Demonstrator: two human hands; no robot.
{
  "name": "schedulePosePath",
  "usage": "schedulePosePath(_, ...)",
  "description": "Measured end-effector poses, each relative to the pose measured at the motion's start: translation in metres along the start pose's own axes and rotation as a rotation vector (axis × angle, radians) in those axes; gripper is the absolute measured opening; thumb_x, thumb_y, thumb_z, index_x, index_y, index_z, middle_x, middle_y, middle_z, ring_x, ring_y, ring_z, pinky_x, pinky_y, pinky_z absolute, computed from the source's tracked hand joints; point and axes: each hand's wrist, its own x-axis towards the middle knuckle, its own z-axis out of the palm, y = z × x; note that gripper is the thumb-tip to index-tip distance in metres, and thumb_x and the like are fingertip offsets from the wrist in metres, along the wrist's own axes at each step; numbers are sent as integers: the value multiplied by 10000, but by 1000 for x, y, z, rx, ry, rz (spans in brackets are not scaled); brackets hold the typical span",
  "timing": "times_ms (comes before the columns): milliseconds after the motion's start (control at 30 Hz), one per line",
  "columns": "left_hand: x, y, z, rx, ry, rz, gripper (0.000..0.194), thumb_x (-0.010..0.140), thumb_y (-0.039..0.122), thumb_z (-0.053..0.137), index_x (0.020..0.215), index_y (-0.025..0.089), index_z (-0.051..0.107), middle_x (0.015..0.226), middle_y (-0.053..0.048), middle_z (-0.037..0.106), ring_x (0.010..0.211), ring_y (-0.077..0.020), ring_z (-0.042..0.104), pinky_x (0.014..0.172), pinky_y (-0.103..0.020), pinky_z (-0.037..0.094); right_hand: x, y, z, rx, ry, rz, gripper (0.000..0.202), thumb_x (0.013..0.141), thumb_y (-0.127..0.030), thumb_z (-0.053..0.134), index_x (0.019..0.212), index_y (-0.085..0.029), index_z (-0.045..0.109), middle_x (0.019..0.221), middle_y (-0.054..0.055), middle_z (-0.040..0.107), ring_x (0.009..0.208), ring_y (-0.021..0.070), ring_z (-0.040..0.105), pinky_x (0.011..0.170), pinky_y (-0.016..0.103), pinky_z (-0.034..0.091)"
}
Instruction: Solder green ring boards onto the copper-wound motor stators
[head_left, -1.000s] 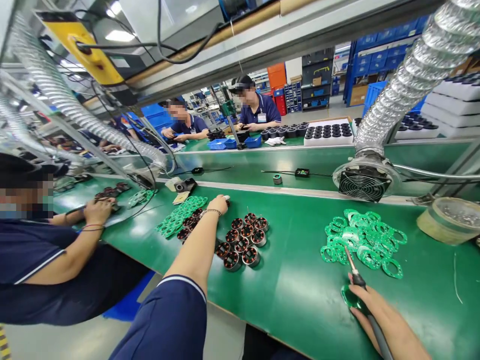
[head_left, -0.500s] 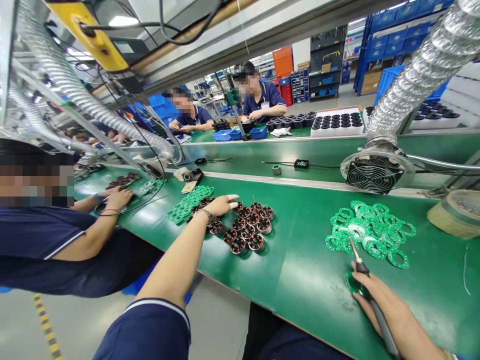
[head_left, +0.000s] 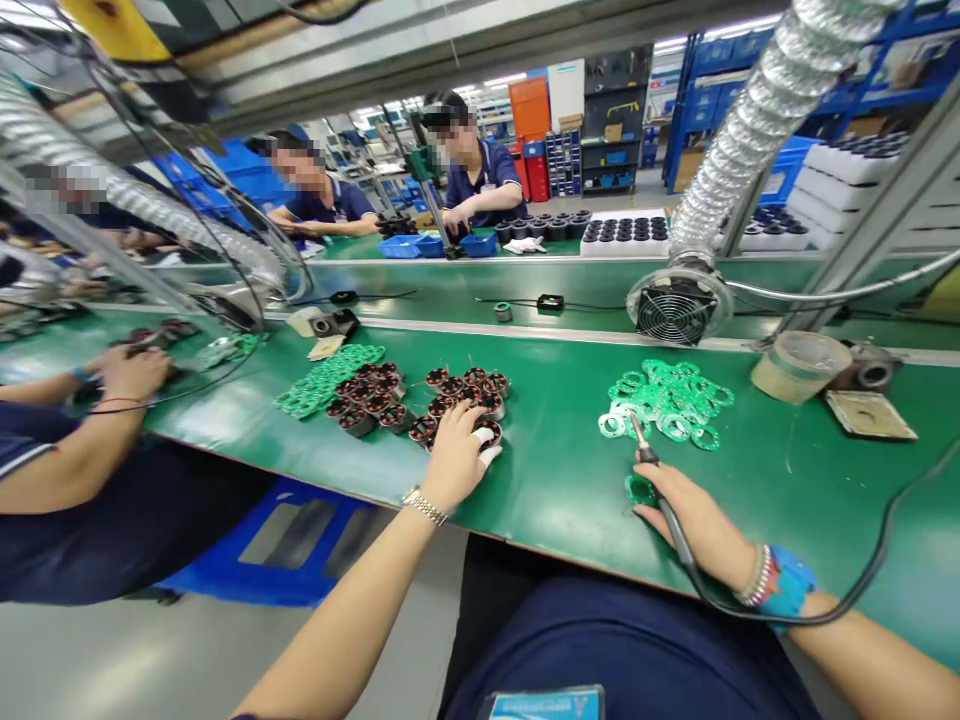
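My left hand (head_left: 456, 455), with white finger covers, curls over the near edge of a group of round motor stators (head_left: 474, 377) with copper windings. Its thumb and fingers close around a stator (head_left: 491, 432) at that group's near right side. A second stator cluster (head_left: 367, 392) stands just left of it. In my right hand (head_left: 701, 525) is a soldering iron (head_left: 667, 508), its tip pointing away from me toward a pile of green ring-shaped circuit boards (head_left: 671, 395). One green ring board (head_left: 639, 489) lies at my right fingertips, partly hidden; whether they grip it is unclear.
More green boards (head_left: 330, 380) lie in rows at left. A fan with a foil duct (head_left: 675, 305) stands at the back. A translucent tub (head_left: 799, 368) and a soldering stand (head_left: 870, 375) sit at right. The iron's cable (head_left: 862, 590) crosses my right forearm. A co-worker's hands (head_left: 135, 370) work at far left.
My left hand has moved from between the two stator clusters to the near side of the right one and closed on a stator. My right hand still holds the iron. The view has shifted.
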Motion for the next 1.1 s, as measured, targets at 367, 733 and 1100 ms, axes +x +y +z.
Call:
schedulePosePath(367,-37,54,1,-676,-353,182,629,723,314,671,1277,219,388,1358,-141,409,1254,-255,398,1047,-441,339,-9,-4,-75,-4,-191,-23,358,853,-223,490,1208,-222,454,1168,86,596,986,211,619,849,359,512)
schedulePosePath(733,-43,90,11,-750,-281,16,424,679,332,704,1038,228,506,1204,-114,562,1242,-291,411,984,-481,374,-6,-25,5,164,-7,30,373,866,-103,391,1204,-241,465,1148,73,589,1050,195,575,906,374,479)
schedulePosePath(1100,-45,122,-4,-910,-302,-1,472,648,385,723,1040,223,516,1029,-57,608,944,-227,592,849,-366,479,-19,-61,-6,506,215,271,246,805,-165,526,1032,-248,477,806,-5,634,744,138,631,712,241,507)
